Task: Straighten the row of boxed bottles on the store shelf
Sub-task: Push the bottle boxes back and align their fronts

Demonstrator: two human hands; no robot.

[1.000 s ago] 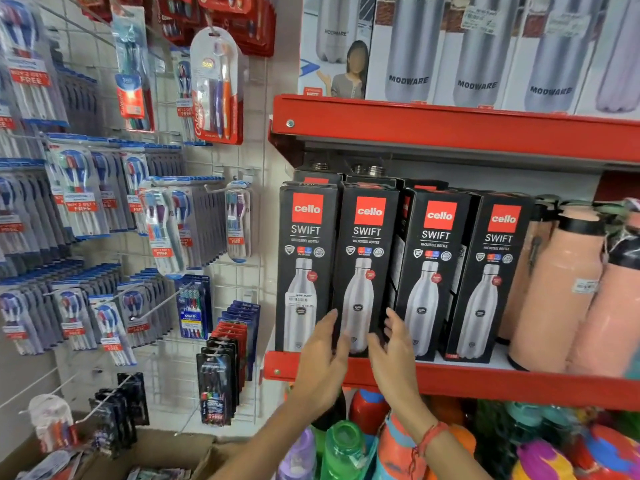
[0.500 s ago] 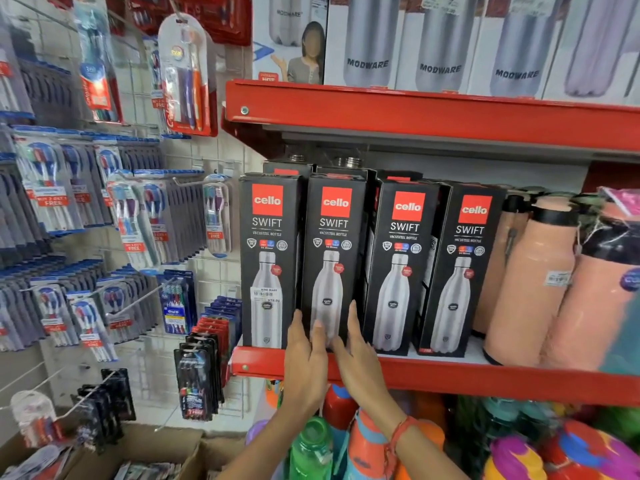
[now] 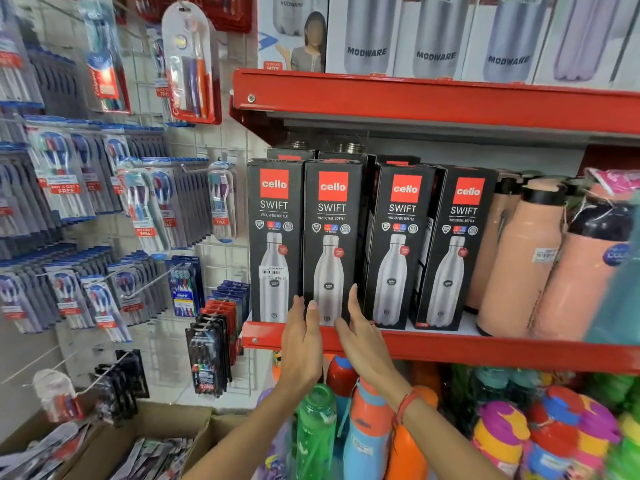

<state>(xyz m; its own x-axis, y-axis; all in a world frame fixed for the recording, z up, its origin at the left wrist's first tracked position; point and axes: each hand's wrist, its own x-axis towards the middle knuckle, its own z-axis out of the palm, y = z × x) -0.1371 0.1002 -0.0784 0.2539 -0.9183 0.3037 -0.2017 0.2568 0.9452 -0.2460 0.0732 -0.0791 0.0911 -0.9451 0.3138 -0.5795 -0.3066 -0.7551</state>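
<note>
Several black Cello Swift bottle boxes stand in a row on the red shelf (image 3: 450, 346). The first box (image 3: 275, 237) and second box (image 3: 331, 237) stand side by side, facing front. The third box (image 3: 398, 244) and fourth box (image 3: 453, 247) are turned slightly, with a gap after the second box. My left hand (image 3: 302, 337) and my right hand (image 3: 360, 332) press flat, fingers apart, on either side of the second box's base. More boxes stand behind the front row.
Peach flasks (image 3: 519, 258) crowd the shelf right of the boxes. White Modware boxes (image 3: 436, 36) fill the shelf above. Coloured plastic bottles (image 3: 367, 431) sit below. Toothbrush packs (image 3: 69, 188) hang on the wire grid at left, above cardboard cartons (image 3: 145, 434).
Both hands have moved closer together at the second box's base, and that box now stands flush against the first. The view has shifted slightly.
</note>
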